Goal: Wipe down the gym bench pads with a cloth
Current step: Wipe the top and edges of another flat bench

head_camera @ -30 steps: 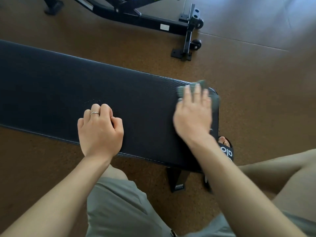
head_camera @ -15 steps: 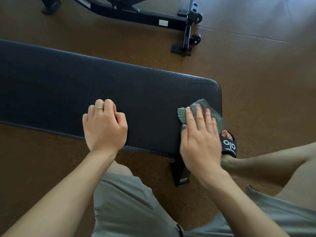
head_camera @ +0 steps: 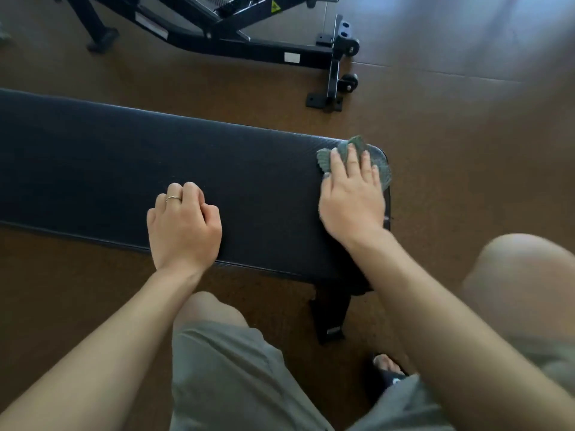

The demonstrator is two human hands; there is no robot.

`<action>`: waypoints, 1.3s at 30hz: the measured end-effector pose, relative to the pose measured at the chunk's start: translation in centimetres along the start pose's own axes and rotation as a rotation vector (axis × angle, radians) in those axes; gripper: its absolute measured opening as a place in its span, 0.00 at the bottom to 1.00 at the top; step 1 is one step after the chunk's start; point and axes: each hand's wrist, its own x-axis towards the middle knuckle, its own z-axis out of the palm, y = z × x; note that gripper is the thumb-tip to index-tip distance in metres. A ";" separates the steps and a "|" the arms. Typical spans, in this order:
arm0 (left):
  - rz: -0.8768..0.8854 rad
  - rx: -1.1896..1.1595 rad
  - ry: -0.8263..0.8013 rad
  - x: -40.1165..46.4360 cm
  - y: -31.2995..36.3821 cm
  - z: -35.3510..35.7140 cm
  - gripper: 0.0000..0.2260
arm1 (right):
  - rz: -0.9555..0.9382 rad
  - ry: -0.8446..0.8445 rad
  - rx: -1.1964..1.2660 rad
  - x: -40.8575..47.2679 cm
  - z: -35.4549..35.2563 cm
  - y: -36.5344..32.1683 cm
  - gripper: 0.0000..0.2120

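The right hand (head_camera: 351, 197) has pushed the cloth (head_camera: 357, 157) from the near edge back up to the far corner of the bench pad (head_camera: 124, 169); its fingers lie straight, pressing the cloth, which fans out beyond the fingertips. The left hand (head_camera: 183, 225) stays put, fingers curled on nothing. This end looks nearly covered; the long stretch beyond the left hand likely remains.

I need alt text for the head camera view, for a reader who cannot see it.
A person's right hand presses a grey-green cloth flat on the far right corner of a black gym bench pad. The left hand, fingers curled, rests on the pad.
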 end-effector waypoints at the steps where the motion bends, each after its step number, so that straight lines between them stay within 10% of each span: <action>1: -0.006 0.001 0.002 -0.1 0.0 0.0 0.05 | -0.045 0.017 0.009 -1.6 0.6 -1.4 0.27; 7: -0.034 0.020 0.003 0.0 0.3 0.1 0.04 | -0.627 -0.125 -0.037 -7.9 1.6 -2.8 0.26; 15: -0.110 0.071 0.012 0.2 1.1 0.3 0.07 | -0.272 -0.097 -0.058 2.5 -0.7 1.9 0.27; 22: -0.158 0.072 0.000 0.1 1.4 0.0 0.06 | -0.861 -0.231 0.015 -6.1 0.7 0.0 0.26; 31: -0.184 0.094 0.004 0.1 1.7 0.1 0.06 | -0.540 -0.199 -0.053 6.2 0.0 -1.4 0.26; 39: -0.136 0.083 0.001 0.1 1.1 0.2 0.05 | -0.862 -0.279 -0.081 -5.4 0.6 -0.3 0.26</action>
